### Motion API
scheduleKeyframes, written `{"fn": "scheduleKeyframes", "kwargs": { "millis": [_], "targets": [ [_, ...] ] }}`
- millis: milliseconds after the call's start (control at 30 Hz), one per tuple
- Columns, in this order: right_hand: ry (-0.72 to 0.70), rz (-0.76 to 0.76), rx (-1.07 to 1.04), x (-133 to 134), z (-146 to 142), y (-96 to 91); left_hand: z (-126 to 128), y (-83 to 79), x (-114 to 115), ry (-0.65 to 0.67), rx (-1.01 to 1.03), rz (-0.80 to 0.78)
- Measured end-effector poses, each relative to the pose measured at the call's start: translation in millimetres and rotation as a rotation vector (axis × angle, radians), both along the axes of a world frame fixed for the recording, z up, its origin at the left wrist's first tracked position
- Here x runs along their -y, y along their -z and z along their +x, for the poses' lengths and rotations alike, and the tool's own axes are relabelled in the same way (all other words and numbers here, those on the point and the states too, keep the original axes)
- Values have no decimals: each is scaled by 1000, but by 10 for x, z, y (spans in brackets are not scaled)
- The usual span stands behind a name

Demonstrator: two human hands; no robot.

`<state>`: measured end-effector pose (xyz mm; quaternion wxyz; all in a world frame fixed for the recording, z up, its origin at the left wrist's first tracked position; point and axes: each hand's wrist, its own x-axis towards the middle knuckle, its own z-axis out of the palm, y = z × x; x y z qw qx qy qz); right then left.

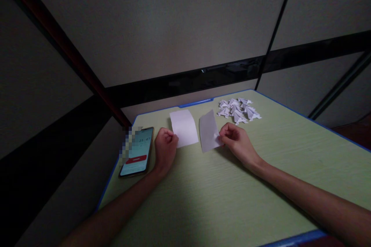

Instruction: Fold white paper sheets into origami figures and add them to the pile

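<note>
Between thumb and curled fingers, my left hand (166, 148) pinches the left edge of a white sheet of paper (184, 128). This sheet curves slightly above the table. My right hand (237, 142) grips the lower right edge of a second sheet of paper (209, 133), which is tilted up and looks greyer in shadow. A narrow gap separates the two sheets. Beyond my right hand, several folded white paper figures (236, 110) stand in a close group.
A phone (136, 154) with a lit timer screen lies left of my left hand, partly blurred out. The pale green table (179, 204) has a blue rim. Behind it rises a panelled wall or cabinet front (179, 27) with a dark glossy band.
</note>
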<state>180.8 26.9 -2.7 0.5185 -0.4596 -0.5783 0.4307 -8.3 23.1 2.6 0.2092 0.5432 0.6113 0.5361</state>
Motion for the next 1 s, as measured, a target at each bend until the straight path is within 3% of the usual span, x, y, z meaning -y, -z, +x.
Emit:
{"fn": "scheduleKeyframes", "kwargs": {
  "millis": [100, 200, 333, 400, 467, 567, 633, 833, 933, 1000],
  "targets": [
    [-18, 5, -2, -5, 1, 8, -59, 26, -66, -54, -77, -44],
    [-39, 6, 9, -4, -2, 14, -100, 87, -108, -31, -275, -66],
    [-62, -12, 16, -7, -7, 17, -99, 177, -101, -116, -544, -115],
    [-67, -13, 14, -9, -7, 17, -83, 202, -69, -147, -675, -61],
    [-72, -8, 0, -4, -7, 14, -63, 208, -24, -44, -789, 36],
    [-95, 9, -47, 12, -8, 6, -25, 196, 44, 348, -935, 90],
    [-106, 15, -73, 17, -11, 2, 2, 186, 81, 478, -959, 44],
    [-152, -19, -77, 2, -14, 4, -31, 191, 110, 423, -916, -94],
    [-172, -58, -98, 16, -13, -3, -98, 187, 63, 320, -765, -90],
    [-198, -67, -110, 38, -17, -15, -107, 170, 29, 313, -540, -32]
  ]
}}
